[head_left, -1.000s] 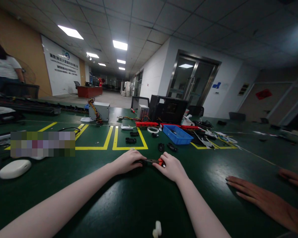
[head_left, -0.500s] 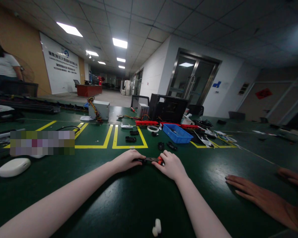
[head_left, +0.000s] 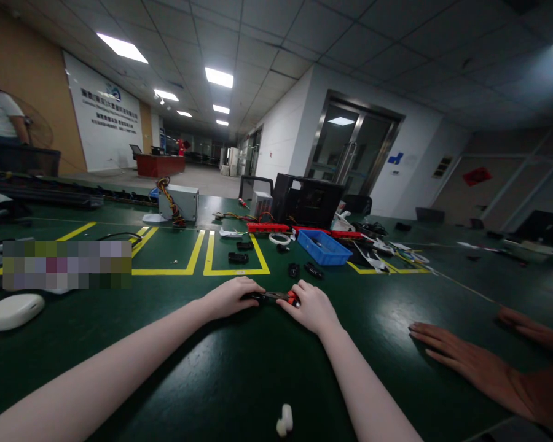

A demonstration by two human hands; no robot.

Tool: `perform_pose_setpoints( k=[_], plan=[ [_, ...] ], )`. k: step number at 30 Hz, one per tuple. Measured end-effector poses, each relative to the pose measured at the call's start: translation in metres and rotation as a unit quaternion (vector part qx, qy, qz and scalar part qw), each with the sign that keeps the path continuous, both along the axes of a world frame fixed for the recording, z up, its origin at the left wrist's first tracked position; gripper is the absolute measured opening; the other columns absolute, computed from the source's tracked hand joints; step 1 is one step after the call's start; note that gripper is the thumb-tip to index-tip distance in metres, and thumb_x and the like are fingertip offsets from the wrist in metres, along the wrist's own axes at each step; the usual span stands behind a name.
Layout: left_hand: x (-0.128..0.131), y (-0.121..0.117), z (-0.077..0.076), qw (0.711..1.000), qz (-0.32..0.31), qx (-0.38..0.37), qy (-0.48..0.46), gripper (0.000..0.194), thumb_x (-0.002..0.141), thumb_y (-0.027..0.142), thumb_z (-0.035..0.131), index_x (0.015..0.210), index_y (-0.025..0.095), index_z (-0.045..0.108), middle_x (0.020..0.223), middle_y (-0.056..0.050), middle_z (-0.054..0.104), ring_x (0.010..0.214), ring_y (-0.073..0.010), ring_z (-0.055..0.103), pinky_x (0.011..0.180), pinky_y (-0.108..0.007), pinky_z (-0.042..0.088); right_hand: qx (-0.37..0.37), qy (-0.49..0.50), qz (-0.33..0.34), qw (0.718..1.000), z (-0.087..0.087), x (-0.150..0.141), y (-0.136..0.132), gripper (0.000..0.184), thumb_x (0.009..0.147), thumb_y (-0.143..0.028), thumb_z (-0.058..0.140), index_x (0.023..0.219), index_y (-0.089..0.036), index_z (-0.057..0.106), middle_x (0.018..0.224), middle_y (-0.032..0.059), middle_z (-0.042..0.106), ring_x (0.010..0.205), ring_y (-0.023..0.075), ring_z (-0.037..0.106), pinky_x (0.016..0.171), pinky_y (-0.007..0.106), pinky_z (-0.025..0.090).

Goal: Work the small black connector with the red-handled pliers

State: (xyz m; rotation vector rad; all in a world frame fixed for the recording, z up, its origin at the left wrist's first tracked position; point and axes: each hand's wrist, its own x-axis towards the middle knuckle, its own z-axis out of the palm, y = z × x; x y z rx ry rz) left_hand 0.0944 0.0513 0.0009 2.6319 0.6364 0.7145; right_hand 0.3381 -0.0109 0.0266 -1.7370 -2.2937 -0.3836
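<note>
- Two bare hands were near each other but apart above the green table [head_left: 221, 374], with red-handled pliers [head_left: 284, 297] bridging the gap between them.
- The right hand [head_left: 314, 308] was closed around the handles of the pliers, whose tips pointed toward the other hand.
- The left hand [head_left: 233, 298] pinched a small black piece [head_left: 257, 296], mostly hidden by the fingers; whether the plier tips gripped it could not be told.
- Just beyond the right hand lay two black parts, one [head_left: 294, 270] beside the other [head_left: 313, 270].
- Beyond the left hand, two more black parts, a nearer one [head_left: 238, 258] and a farther one [head_left: 244, 245], lay inside a yellow tape outline [head_left: 260, 253].
- Nearer the wearer than both hands lay a small white object [head_left: 286, 417].
- Farther out past the right hand stood a blue tray [head_left: 334, 257], with a black case [head_left: 288, 199] behind it.
- Well to the right of both hands, another person's hand [head_left: 470, 363] rested on the table.
- Well to their left lay a white rounded object [head_left: 13, 312].
</note>
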Motion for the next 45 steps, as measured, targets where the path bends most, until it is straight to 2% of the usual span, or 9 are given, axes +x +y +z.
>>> perform_pose_setpoints(
  k=[13,23,30,39,45],
  plan=[
    [0.0000,0.0001,-0.0002,1.000,0.013,-0.028,0.004,0.035,0.089,0.022,0.059,0.124,0.022,0.057,0.120,-0.007,0.063,0.110,-0.0211,0.058,0.096,-0.034,0.045,-0.015,0.021,-0.011,1.000,-0.0002,0.0005,0.0009,0.044,0.088,-0.061,0.044,0.080,-0.020,0.060,0.087,0.0045,0.058,0.076,0.0169,0.057,0.064,0.028,0.040],
    [-0.0008,-0.0009,0.0014,0.999,0.002,-0.040,0.004,0.031,0.092,0.024,0.056,0.123,0.021,0.057,0.119,-0.007,0.063,0.110,-0.0210,0.058,0.097,-0.035,0.044,0.020,-0.019,0.003,1.000,-0.0013,0.0013,0.0014,0.042,0.088,-0.058,0.046,0.082,-0.019,0.059,0.089,0.0067,0.059,0.078,0.0181,0.056,0.069,0.031,0.040],
    [-0.0004,-0.0023,0.0020,0.999,0.004,-0.036,0.003,0.026,0.092,0.023,0.055,0.118,0.020,0.058,0.116,-0.007,0.063,0.108,-0.0209,0.057,0.095,-0.034,0.045,0.025,-0.024,0.007,0.999,-0.0014,0.0017,0.0012,0.043,0.088,-0.059,0.045,0.082,-0.019,0.059,0.089,0.0068,0.059,0.078,0.0184,0.057,0.070,0.032,0.040],
    [0.0000,-0.0050,0.0054,0.999,0.003,-0.032,0.014,0.025,0.092,0.022,0.055,0.117,0.020,0.057,0.114,-0.007,0.062,0.106,-0.0206,0.057,0.093,-0.034,0.045,-0.009,-0.004,0.008,1.000,0.0005,0.0002,0.0012,0.043,0.088,-0.060,0.044,0.082,-0.020,0.059,0.089,0.0054,0.059,0.079,0.0178,0.056,0.068,0.031,0.040],
    [0.0011,-0.0029,0.0028,1.000,0.003,-0.021,0.011,0.026,0.090,0.021,0.056,0.116,0.020,0.057,0.111,-0.006,0.063,0.104,-0.0206,0.058,0.091,-0.033,0.045,-0.004,-0.027,0.006,1.000,-0.0002,-0.0005,0.0007,0.042,0.088,-0.059,0.046,0.082,-0.019,0.059,0.090,0.0066,0.059,0.080,0.0182,0.056,0.069,0.030,0.040]
  ],
)
